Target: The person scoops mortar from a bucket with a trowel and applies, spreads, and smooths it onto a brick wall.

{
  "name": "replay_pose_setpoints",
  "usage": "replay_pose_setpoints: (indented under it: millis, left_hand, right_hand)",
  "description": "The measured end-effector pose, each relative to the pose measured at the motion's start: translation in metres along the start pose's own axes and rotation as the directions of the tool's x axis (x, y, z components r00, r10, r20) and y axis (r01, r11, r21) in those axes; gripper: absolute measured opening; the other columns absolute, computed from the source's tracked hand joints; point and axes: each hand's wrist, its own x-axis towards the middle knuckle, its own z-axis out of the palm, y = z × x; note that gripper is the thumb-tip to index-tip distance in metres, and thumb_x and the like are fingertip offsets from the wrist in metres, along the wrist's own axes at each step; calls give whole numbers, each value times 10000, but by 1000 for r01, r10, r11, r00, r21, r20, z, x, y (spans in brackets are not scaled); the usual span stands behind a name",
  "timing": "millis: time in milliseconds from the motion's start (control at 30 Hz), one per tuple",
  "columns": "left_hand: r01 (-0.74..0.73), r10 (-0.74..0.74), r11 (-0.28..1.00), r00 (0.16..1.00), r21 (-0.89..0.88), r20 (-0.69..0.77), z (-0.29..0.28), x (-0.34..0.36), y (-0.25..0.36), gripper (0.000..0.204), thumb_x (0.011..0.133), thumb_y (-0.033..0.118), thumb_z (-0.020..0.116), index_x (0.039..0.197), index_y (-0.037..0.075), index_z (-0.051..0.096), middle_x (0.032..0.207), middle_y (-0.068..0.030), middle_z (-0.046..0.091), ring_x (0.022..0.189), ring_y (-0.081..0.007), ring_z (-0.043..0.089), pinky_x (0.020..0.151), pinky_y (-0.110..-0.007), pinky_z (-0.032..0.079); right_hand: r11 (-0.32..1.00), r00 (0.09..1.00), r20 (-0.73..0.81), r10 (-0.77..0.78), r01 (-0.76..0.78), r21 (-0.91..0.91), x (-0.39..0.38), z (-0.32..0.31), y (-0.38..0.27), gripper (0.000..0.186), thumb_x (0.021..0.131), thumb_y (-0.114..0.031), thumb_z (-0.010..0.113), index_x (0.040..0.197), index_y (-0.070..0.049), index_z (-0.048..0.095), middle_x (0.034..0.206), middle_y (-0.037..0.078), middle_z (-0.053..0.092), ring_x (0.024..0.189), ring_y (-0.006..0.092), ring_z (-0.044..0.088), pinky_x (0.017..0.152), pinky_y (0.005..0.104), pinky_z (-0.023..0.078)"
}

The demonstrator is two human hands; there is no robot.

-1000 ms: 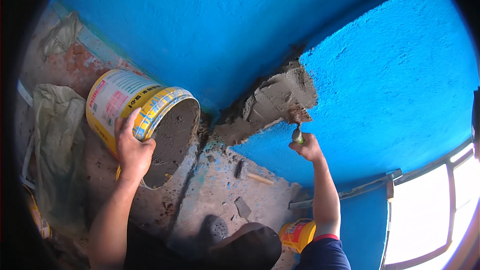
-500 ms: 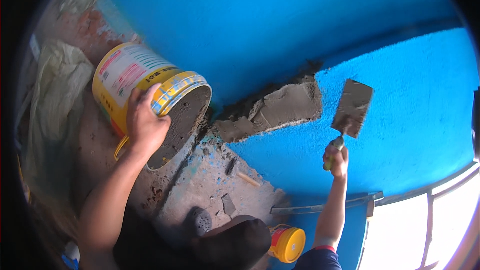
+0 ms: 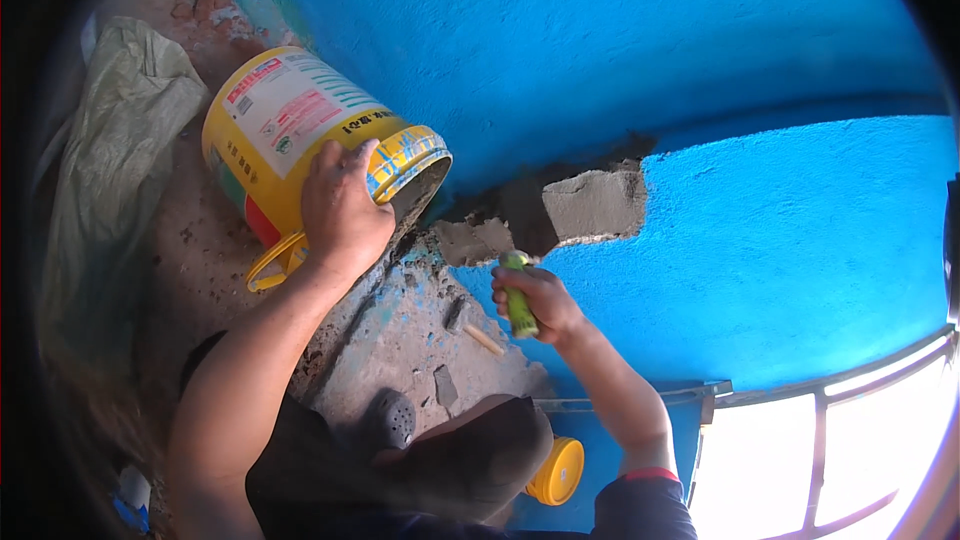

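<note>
My left hand (image 3: 345,205) grips a large yellow bucket (image 3: 235,130) near its rim and holds it tilted on its side, mouth toward the blue wall (image 3: 760,230). Grey mortar shows just inside the mouth; the rest of the inside is hidden. In my right hand (image 3: 540,295) is the green handle of a trowel (image 3: 527,215), with my fingers wrapped round it. The trowel's dark blade lies against the grey mortar patch (image 3: 597,206) low on the wall, covering its middle part.
On the rough floor lie a hammer (image 3: 482,339) and a flat grey fragment (image 3: 445,386), near a perforated dark shoe (image 3: 397,418). A pale sack (image 3: 125,150) slumps at the left. A smaller yellow bucket (image 3: 560,472) stands beside my leg. Bright window panes (image 3: 755,470) are at lower right.
My right hand has swung the trowel leftward, from in front of the bare blue wall onto the mortar patch. The bucket has shifted slightly right, and less of its mouth shows.
</note>
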Motion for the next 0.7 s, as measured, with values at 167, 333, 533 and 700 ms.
replay_pose_setpoints:
  millis: [167,333,533,700]
  left_hand:
    - [10,-9,1000,1000,-28,15,-8,1,-1,580,648,17,721,1217,24,607,1027,-132,543,973,-329,549,831,-435,453]
    - [26,-26,1000,999,-17,30,-9,1,-2,601,636,5,733,1221,39,595,1031,-146,534,1001,-344,541,865,-441,448]
    - [21,-20,1000,999,-22,31,-7,2,-4,616,635,10,741,1232,26,587,1032,-151,535,997,-345,541,866,-442,447]
    - [37,-36,999,998,-30,56,-11,-1,-4,611,642,11,732,1236,23,590,1034,-155,539,1000,-347,543,873,-441,449]
  right_hand:
    - [996,994,-100,-43,50,74,33,1,-6,155,929,-174,627,967,-27,599,752,72,605,597,165,594,511,284,500]
    - [942,968,-218,-127,187,277,22,-2,-37,142,945,-126,605,1018,-12,562,803,72,588,640,143,586,528,254,522]
    - [872,925,-279,-260,349,344,-4,-3,-79,147,959,-136,593,1045,-22,555,843,82,579,665,140,580,540,245,528]
    - [837,891,-268,-366,441,324,-29,-6,-104,107,973,-117,572,1025,-29,539,860,76,570,703,129,576,551,231,522]
